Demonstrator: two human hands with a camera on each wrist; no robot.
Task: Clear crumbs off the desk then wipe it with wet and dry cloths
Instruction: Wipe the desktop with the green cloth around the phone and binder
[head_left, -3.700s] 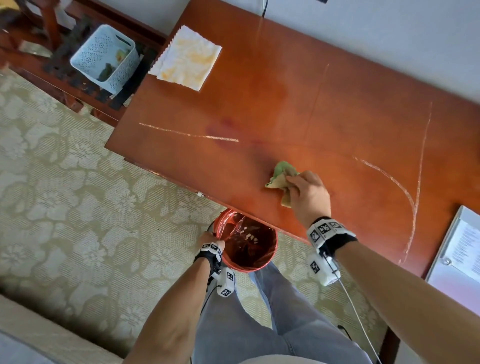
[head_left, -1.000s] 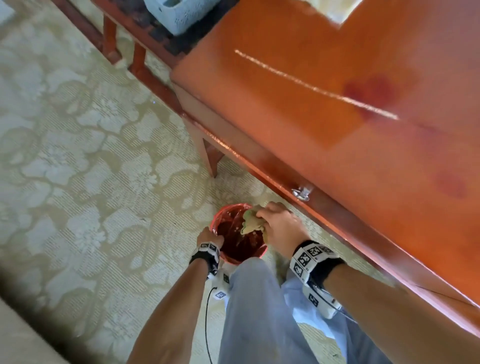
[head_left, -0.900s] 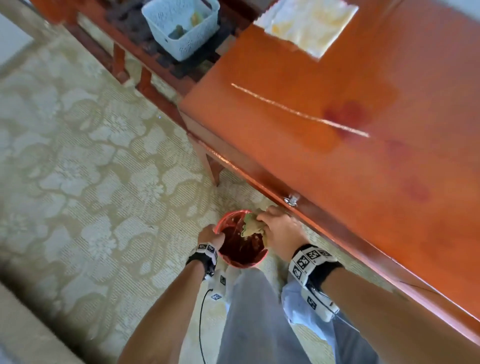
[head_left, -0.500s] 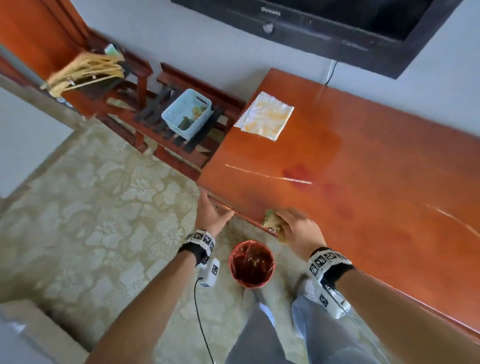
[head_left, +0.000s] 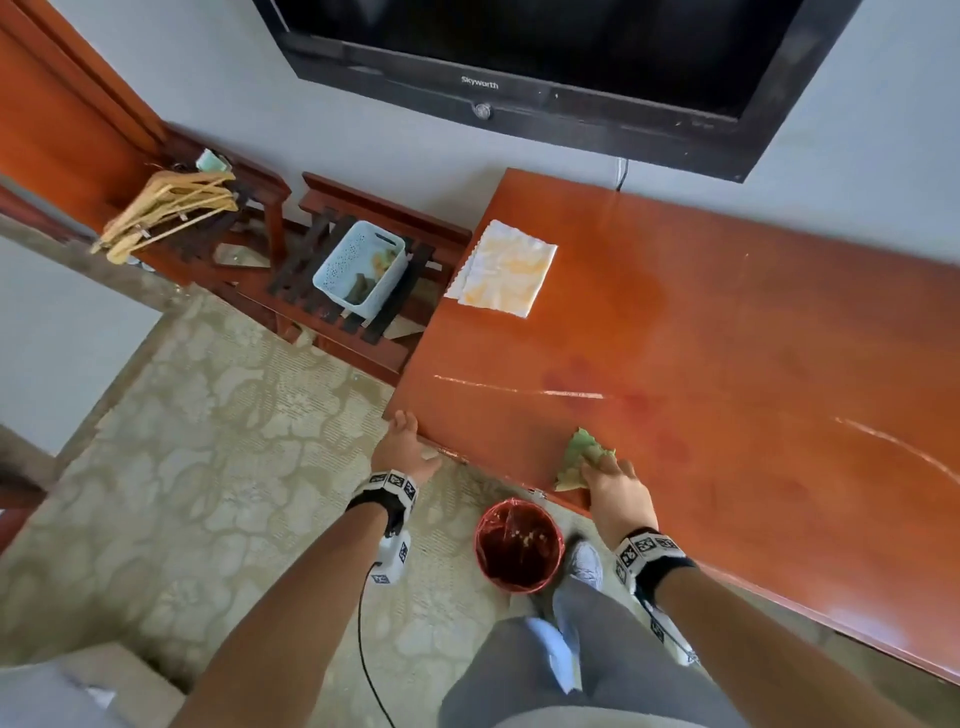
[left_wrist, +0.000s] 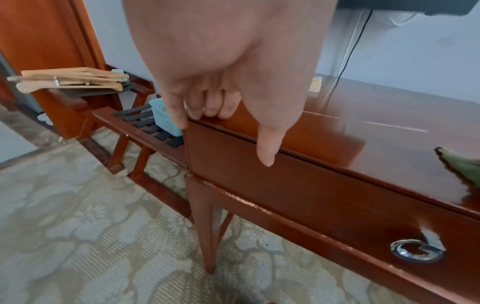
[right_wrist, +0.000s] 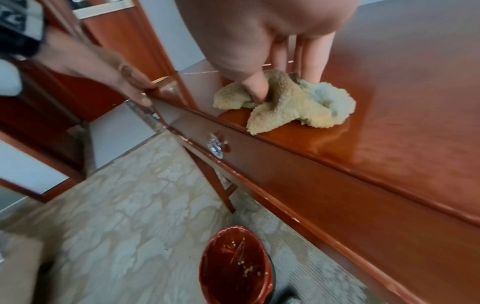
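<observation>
Right hand (head_left: 615, 491) down on green cloth (head_left: 579, 457) at near edge of counter (head_left: 727, 338), thumb and fingers bunching the fabric. Left hand (head_left: 402, 447) on counter's near left corner, fingers loosely bent over the edge, nothing held. Red bin (head_left: 518, 545) on carpet below near edge, pale crumbs inside. White-and-yellow cloth (head_left: 503, 267) flat at far left corner.

"Skyworth" on the television (head_left: 519, 57)
</observation>
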